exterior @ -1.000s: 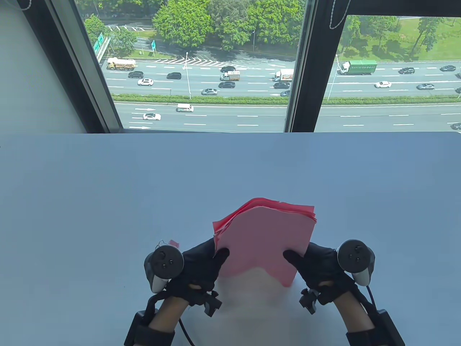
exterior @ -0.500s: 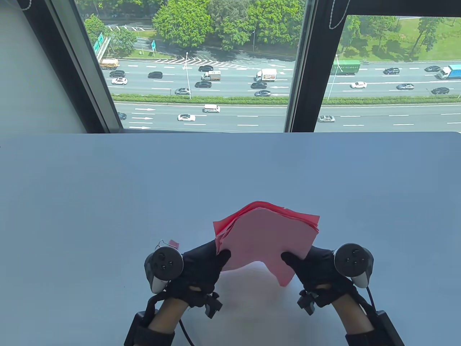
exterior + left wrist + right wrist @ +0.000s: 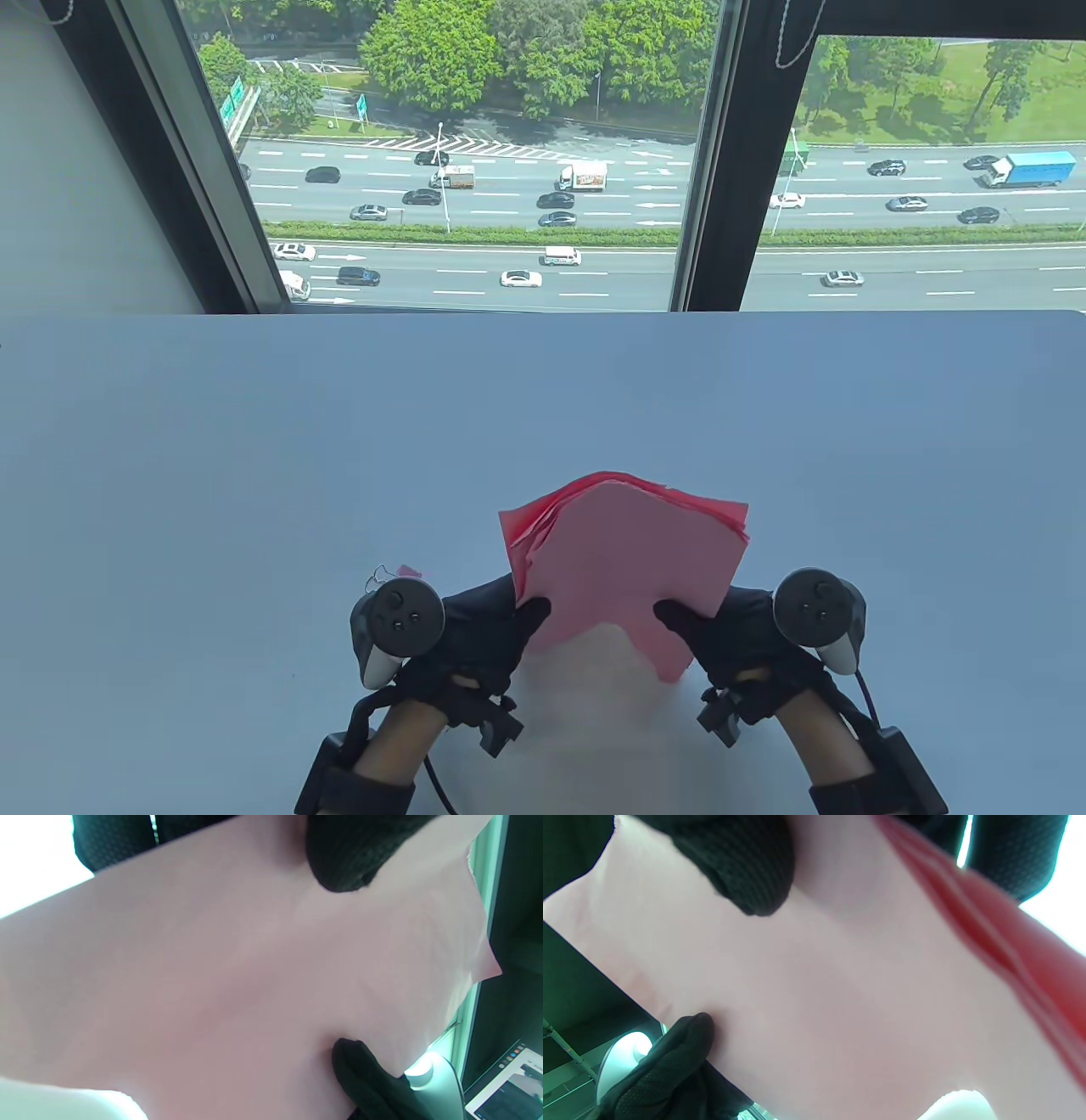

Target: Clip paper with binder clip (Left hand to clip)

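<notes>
Both hands grip pink paper stack (image 3: 624, 569): left hand (image 3: 475, 628) on its left edge, right hand (image 3: 734, 632) on its right. Stack tilted, long axis pointing away toward window, above desk (image 3: 254, 475).

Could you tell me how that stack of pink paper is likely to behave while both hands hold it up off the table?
The pink paper stack probably flops: its lower edge arches between the left hand and right hand. The sheets look loose and apt to slide, since the far edges fan out unevenly. It seems light, as each hand pinches it with a thumb on the front.
</notes>
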